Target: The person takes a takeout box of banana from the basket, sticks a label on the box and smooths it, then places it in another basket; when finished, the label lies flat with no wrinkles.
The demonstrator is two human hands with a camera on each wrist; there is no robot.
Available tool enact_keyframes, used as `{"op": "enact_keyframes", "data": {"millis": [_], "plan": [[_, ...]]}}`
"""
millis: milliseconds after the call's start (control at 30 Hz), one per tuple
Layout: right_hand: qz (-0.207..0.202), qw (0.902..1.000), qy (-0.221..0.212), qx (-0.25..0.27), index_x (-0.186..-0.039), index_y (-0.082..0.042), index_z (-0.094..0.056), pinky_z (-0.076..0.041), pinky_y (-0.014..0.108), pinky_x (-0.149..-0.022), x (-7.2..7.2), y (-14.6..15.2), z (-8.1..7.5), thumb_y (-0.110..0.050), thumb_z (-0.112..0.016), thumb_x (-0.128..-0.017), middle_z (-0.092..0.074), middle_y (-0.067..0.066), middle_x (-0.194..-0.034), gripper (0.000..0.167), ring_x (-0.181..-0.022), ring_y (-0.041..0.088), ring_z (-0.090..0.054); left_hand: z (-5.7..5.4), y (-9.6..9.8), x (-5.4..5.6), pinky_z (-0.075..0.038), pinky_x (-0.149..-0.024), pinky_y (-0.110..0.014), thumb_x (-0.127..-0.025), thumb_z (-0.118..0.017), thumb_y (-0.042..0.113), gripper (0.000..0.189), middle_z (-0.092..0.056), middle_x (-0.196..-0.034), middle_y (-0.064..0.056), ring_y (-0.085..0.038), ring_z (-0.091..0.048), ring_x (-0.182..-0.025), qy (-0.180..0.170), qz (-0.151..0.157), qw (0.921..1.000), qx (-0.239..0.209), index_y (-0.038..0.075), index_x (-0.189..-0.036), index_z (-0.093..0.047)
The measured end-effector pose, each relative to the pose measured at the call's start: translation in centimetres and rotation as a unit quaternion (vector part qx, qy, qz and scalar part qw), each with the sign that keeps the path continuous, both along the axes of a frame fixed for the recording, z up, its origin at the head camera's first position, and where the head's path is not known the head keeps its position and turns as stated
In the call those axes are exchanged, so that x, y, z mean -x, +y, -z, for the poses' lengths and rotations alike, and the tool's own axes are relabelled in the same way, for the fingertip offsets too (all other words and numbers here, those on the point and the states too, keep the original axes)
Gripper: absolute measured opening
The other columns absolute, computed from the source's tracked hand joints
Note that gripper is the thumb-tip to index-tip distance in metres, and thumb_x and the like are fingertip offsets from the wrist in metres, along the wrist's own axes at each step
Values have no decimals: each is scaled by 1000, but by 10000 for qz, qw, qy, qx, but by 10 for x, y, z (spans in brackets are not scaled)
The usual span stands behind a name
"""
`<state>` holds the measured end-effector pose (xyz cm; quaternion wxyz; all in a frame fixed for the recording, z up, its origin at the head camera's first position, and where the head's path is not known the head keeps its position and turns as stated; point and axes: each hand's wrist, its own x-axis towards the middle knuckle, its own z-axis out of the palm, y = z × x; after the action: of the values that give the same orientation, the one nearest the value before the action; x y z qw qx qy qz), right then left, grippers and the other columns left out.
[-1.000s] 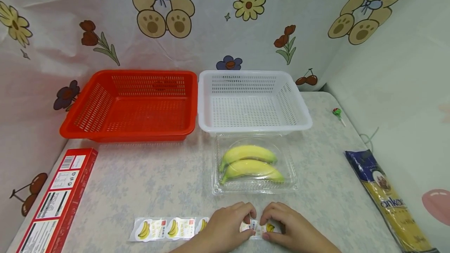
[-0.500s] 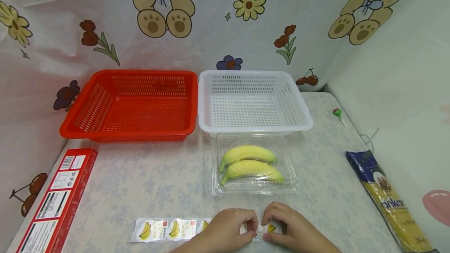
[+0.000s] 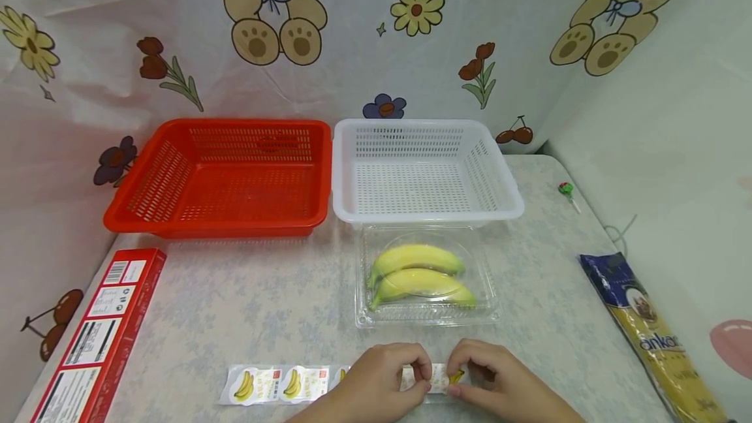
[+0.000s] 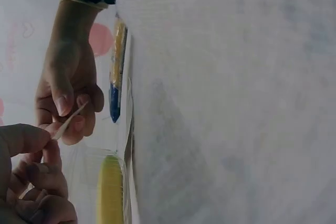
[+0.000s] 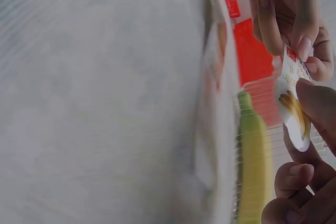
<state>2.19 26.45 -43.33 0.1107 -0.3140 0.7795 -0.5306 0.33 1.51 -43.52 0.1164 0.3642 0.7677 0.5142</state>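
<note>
A white banana sticker (image 5: 294, 106) with a printed bunch of bananas and small lettering stretches between both hands. My left hand (image 3: 392, 380) pinches its lettered end between thumb and finger. At the banana-print end, my right hand (image 3: 498, 378) grips it with thumb and fingers. The sticker appears edge-on, raised off the table, in the left wrist view. A strip of banana stickers (image 3: 276, 384) lies flat at the table's front, partly covered by the left hand and forearm. Behind the hands, a clear plastic clamshell box (image 3: 487, 309) holds two bananas (image 3: 420, 282).
A red basket (image 3: 217, 224) and a white basket (image 3: 425, 216) stand side by side at the back. On the left lies a long red box (image 3: 96, 338). A blue and yellow packet (image 3: 652, 338) and a lollipop (image 3: 566, 191) lie on the right.
The hands have drawn slightly apart, the right one shifting a little right. The sticker now spans the gap between their fingertips. The box and baskets have stayed put.
</note>
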Motion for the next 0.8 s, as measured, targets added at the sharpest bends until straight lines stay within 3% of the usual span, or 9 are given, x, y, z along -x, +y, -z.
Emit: {"op": "enact_keyframes", "data": {"millis": [100, 200, 267, 333, 433, 567, 667, 800], "plan": [[-82, 9983, 334, 468, -106, -13, -62, -39, 15, -49, 2, -1, -8, 8, -68, -87, -61, 2, -90, 29, -60, 7, -41, -12, -1, -3, -25, -37, -7, -89, -67, 8, 10, -65, -83, 7, 17, -22, -43, -707, -62, 9968, -374, 17, -88, -62], [-28, 9944, 668, 823, -109, -10, -63, -37, 13, -48, 4, -2, -16, 17, -67, -82, -62, 3, -92, 38, -58, 6, -39, -27, -2, -4, -22, -36, -7, -91, -66, 7, 10, -64, -83, 5, 15, -24, -40, -1373, -176, 9879, -700, 16, -88, -62], [40, 9910, 931, 959, -110, -8, -64, -35, 12, -47, 7, -3, -22, 21, -66, -79, -62, 2, -92, 42, -57, 5, -37, -37, -3, -4, -22, -36, -8, -91, -66, 7, 11, -64, -84, 4, 14, -24, -40, -1425, -303, 9862, -785, 16, -88, -62], [120, 9883, 1167, 970, -109, -7, -64, -34, 11, -47, 11, -3, -28, 22, -67, -77, -62, 2, -91, 44, -57, 3, -36, -46, -4, -3, -23, -36, -9, -91, -66, 7, 12, -64, -84, 4, 14, -24, -41, -1163, -470, 9892, -761, 17, -88, -62], [217, 9848, 1469, 904, -107, -7, -65, -33, 11, -47, 20, -5, -36, 22, -68, -76, -62, 1, -90, 43, -57, 2, -36, -57, -4, 1, -26, -37, -10, -89, -67, 6, 15, -64, -83, 8, 15, -23, -43, -445, -807, 9938, -627, 20, -88, -61], [453, 9821, 1709, 650, -105, -9, -66, -33, 14, -46, 33, -6, -48, 20, -70, -77, -62, -1, -89, 41, -59, 1, -36, -68, -3, 9, -28, -41, -9, -88, -68, 7, 15, -62, -82, 12, 14, -23, -47, 524, -1257, 9898, -415, 20, -89, -62], [627, 9795, 1865, 430, -104, -11, -67, -32, 18, -46, 43, -6, -56, 18, -71, -77, -63, -2, -90, 40, -60, 1, -36, -73, 0, 18, -27, -42, -10, -88, -69, 9, 12, -62, -82, 14, 12, -24, -47, 826, -1471, 9853, -268, 19, -92, -63], [813, 9782, 1906, 131, -105, -14, -69, -33, 20, -47, 55, -9, -63, 16, -71, -78, -64, -4, -91, 40, -59, 3, -35, -75, 3, 32, -29, -44, -13, -87, -70, 13, 11, -63, -81, 15, 6, -29, -49, 951, -1760, 9798, 17, 20, -94, -64]]}}
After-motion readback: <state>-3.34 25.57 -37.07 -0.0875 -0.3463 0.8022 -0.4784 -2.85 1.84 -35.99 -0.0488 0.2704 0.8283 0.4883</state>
